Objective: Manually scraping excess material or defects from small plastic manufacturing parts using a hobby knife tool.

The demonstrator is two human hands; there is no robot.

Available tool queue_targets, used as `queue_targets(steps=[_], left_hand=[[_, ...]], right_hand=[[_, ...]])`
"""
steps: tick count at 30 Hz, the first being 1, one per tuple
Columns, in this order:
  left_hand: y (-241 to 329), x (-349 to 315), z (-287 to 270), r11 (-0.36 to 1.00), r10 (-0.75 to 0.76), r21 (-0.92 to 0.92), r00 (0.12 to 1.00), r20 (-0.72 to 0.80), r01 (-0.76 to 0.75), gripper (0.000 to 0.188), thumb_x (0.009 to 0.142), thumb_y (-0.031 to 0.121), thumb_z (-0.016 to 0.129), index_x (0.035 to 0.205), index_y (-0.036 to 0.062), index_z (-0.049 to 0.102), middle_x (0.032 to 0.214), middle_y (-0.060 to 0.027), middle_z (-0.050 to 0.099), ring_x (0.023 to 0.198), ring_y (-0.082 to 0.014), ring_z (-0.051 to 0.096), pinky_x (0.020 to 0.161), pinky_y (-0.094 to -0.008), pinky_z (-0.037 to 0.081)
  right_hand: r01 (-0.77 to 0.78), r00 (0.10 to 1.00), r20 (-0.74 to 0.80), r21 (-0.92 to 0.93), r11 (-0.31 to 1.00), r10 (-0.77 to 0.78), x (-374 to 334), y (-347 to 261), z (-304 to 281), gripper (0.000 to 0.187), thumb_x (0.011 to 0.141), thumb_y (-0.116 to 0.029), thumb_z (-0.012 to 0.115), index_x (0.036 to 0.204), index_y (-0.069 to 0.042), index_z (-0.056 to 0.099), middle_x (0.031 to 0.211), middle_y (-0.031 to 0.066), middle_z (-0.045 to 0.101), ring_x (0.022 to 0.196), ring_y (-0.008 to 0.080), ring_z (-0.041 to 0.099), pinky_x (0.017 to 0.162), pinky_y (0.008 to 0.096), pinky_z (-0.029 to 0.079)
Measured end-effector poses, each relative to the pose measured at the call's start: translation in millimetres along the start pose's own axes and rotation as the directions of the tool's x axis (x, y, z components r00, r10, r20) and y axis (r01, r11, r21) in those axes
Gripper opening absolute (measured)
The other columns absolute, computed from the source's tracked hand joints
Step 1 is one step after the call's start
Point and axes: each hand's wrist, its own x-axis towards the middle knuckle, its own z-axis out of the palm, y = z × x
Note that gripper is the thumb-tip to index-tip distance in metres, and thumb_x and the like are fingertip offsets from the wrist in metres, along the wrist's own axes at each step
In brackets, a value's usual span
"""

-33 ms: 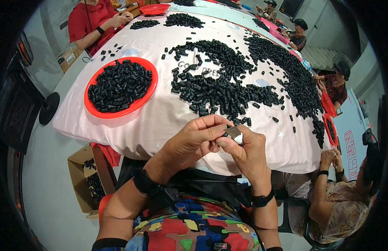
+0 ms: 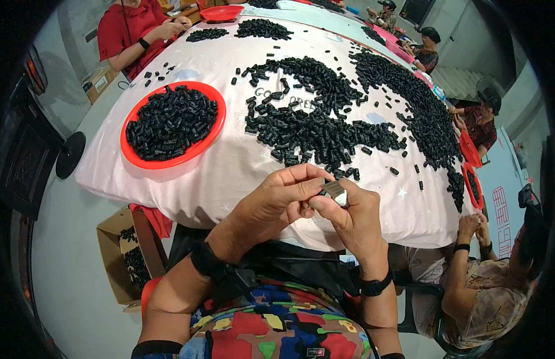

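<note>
My left hand (image 2: 271, 197) and my right hand (image 2: 354, 218) meet just over the near edge of the cloth-covered table. Between the right thumb and fingers is a flat silver metal piece (image 2: 335, 189), possibly a blade. A small black part (image 2: 323, 192), mostly hidden by fingers, is pinched in the left hand against the metal. Beyond my hands spreads a loose pile of small black cylindrical parts (image 2: 307, 131). To the left, a red round tray (image 2: 220, 122) holds a heap of the same black parts (image 2: 173, 122).
A cardboard box (image 2: 110, 248) with black parts stands on the floor at left. Another person (image 2: 487, 287) sits close on my right, and one in red (image 2: 131, 36) works at the far left. More black parts (image 2: 421, 113) cover the table's right side.
</note>
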Motion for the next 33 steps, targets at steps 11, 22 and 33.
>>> queue_targets(steps=[11, 22, 33], left_hand=[[-1, 0, -2, 0.998, -0.009, -0.066, 1.000, 0.011, 0.010, 0.024, 0.095, 0.015, 0.052, 0.114, 0.0003, 0.052, 0.103, -0.0074, 0.060, 0.094, -0.0142, 0.061, 0.086, -0.0279, 0.049], [1, 0, -3, 0.994, -0.033, -0.106, 0.999, 0.035, 0.036, 0.026, 0.094, 0.018, 0.055, 0.115, 0.0036, 0.052, 0.099, -0.0043, 0.059, 0.089, -0.0102, 0.059, 0.080, -0.0254, 0.048], [1, 0, 8, 0.990, -0.080, -0.120, 0.996, -0.046, 0.074, 0.026, 0.091, 0.017, 0.062, 0.113, 0.0068, 0.053, 0.089, 0.0031, 0.050, 0.069, -0.0042, 0.046, 0.064, -0.0180, 0.040]], right_hand=[[-0.006, 1.000, -0.001, 0.039, 0.999, 0.007, 0, -4, 1, 0.034, 0.081, -0.033, 0.072, 0.076, -0.001, 0.063, 0.058, 0.0134, 0.061, 0.048, 0.0258, 0.060, 0.044, 0.0310, 0.045], [-0.033, 0.990, -0.126, 0.191, 0.981, 0.058, 0, -10, -1, 0.023, 0.078, -0.015, 0.076, 0.090, -0.002, 0.061, 0.076, 0.0059, 0.065, 0.065, 0.0068, 0.059, 0.052, 0.0222, 0.047], [-0.090, 0.988, -0.080, 0.416, 0.905, 0.135, 1, -6, 2, 0.014, 0.085, -0.013, 0.068, 0.091, -0.001, 0.066, 0.080, 0.0042, 0.067, 0.074, 0.0071, 0.058, 0.065, 0.0216, 0.046]])
